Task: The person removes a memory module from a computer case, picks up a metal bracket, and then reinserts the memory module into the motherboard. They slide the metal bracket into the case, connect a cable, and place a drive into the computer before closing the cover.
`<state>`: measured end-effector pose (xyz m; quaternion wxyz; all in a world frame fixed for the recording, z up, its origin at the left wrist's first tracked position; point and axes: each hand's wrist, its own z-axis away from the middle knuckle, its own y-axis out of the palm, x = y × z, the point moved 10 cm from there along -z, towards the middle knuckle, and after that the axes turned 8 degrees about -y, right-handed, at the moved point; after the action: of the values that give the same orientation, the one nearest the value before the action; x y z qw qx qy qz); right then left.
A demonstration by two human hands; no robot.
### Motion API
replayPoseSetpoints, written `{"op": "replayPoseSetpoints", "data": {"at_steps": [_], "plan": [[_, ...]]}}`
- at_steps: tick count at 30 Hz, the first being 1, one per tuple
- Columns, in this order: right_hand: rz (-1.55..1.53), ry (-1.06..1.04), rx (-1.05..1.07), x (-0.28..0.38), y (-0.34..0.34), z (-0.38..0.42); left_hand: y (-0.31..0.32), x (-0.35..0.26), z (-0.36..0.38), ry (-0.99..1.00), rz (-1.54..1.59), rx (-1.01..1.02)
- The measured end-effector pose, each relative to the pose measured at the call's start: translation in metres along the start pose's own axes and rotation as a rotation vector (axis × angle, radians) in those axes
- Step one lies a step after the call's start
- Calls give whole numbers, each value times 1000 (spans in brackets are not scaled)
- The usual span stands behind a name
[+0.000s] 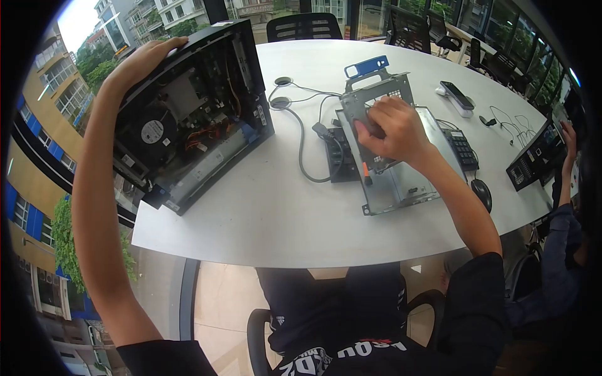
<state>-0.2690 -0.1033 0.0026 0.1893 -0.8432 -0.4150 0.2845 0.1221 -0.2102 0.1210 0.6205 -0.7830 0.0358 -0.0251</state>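
Observation:
At the left, an open desktop computer case point(194, 113) stands tilted on the table, its fan, cables and boards showing. My left hand point(147, 59) grips its top edge, with the fingers partly hidden behind the rim. My right hand point(395, 128) is closed over a metal drive bracket point(360, 103) with a blue latch point(367, 66). What the curled fingers pinch there is hidden. Under the bracket lies a metal side panel point(407, 191). An orange-and-black screwdriver point(367, 173) is beside the bracket, below my right hand.
A black power strip point(342, 156) with grey cables sits left of the panel. A keypad point(462, 149), a mouse point(481, 194) and a phone point(456, 94) are to the right. Another person's hand point(569, 139) holds a black case point(536, 153) at the far right.

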Motion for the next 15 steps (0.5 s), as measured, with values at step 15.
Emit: {"op": "replayPoseSetpoints", "data": {"at_steps": [15], "plan": [[-310, -264, -213, 86, 70, -99, -3, -9, 3, -63, 12, 18]]}}
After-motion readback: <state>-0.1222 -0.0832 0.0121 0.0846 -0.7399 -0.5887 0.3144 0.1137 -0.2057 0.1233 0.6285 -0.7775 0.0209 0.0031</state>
